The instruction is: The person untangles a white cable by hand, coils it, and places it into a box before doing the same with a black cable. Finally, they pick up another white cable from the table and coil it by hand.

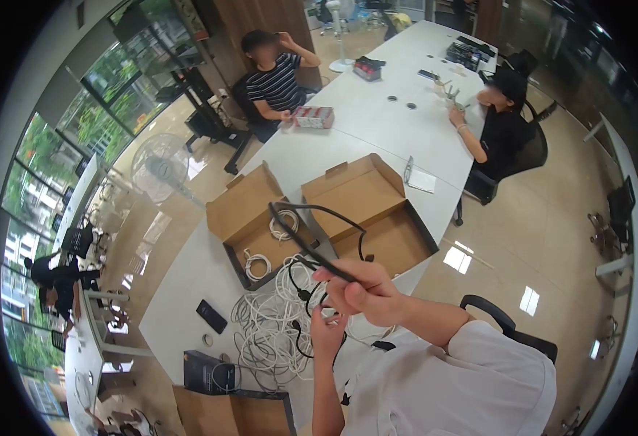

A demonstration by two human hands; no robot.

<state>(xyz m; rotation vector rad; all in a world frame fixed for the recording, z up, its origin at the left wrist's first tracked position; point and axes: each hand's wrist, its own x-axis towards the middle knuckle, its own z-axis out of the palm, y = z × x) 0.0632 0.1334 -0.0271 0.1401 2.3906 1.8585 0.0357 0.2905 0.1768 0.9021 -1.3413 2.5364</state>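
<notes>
My right hand [368, 292] is closed around a thick black cable [326, 208], which loops out past the fingers over the boxes and has a dark plug at one end. Just below it, my left hand [327, 330] pinches another stretch of black cable near the pile; its fingertips are partly hidden. Beneath both hands lies a big tangle of white cables [268, 320] with black ones mixed in. An open cardboard box [242, 254] beside the tangle holds two coiled white cables [258, 267]. A second open cardboard box [399, 243] stands to its right.
A phone [211, 316], a tape roll [207, 339] and a dark blue box [206, 370] lie left of the tangle. Another cardboard box [253, 414] sits at the near edge. Two people sit farther along the table, near a red-and-white box [314, 117] and a notepad [422, 180].
</notes>
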